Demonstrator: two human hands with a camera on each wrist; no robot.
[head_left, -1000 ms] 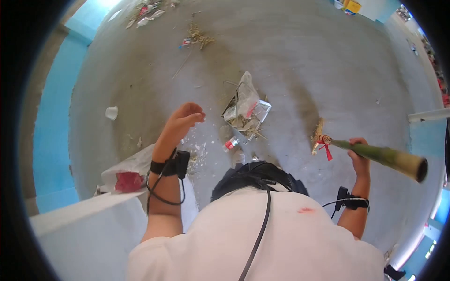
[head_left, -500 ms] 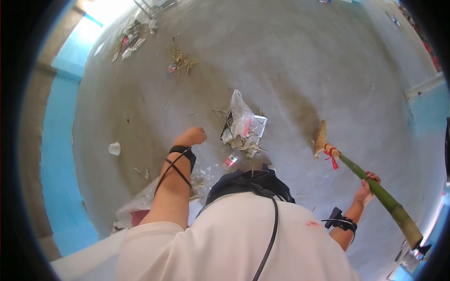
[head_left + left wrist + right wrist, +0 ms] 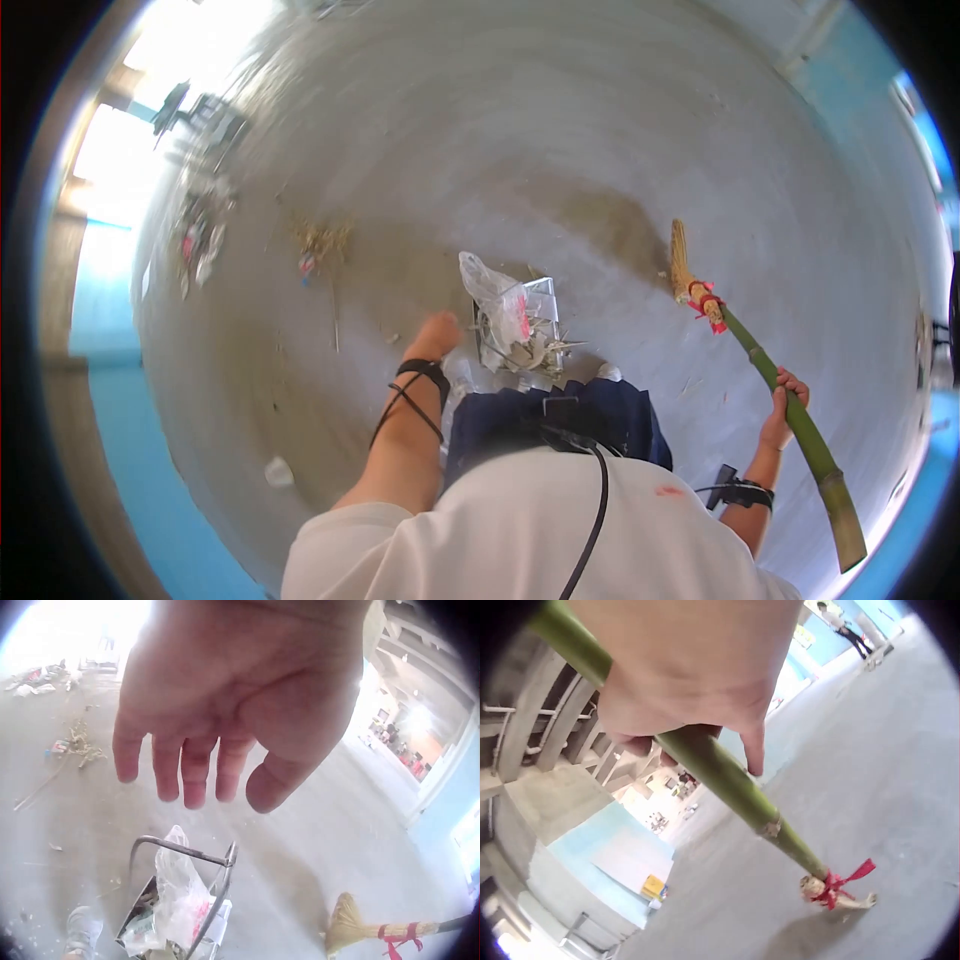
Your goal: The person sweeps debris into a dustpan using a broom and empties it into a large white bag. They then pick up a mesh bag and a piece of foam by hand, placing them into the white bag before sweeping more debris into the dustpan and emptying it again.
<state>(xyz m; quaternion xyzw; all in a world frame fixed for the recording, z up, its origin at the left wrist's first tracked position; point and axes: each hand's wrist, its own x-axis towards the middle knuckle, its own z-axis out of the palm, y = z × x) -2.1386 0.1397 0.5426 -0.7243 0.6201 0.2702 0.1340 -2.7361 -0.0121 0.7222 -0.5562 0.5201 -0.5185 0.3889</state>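
My right hand (image 3: 785, 410) grips the green bamboo handle (image 3: 825, 470) of a broom. The straw broom head (image 3: 680, 262), tied on with red strips, is low by the floor ahead of that hand. My left hand (image 3: 240, 705) holds nothing; its fingers hang loosely with the thumb apart. In the head view this hand is just left of a metal dustpan (image 3: 541, 292), and the left wrist view shows the dustpan's bent tube handle (image 3: 184, 846) beyond the fingertips. A clear plastic bag (image 3: 487, 282) and dry litter (image 3: 535, 352) fill the dustpan.
A straw heap (image 3: 322, 240) and a pile of rubbish (image 3: 200, 235) lie on the floor to the left. A white cup (image 3: 279, 472) is nearer me. One shoe (image 3: 82, 930) shows beside the dustpan. Another person (image 3: 845, 630) stands far off in the right wrist view.
The head view has turned, shifting the floor heaps left and lower. My left hand has come closer to the dustpan. The broom handle has swung in the head view, still held in my right hand.
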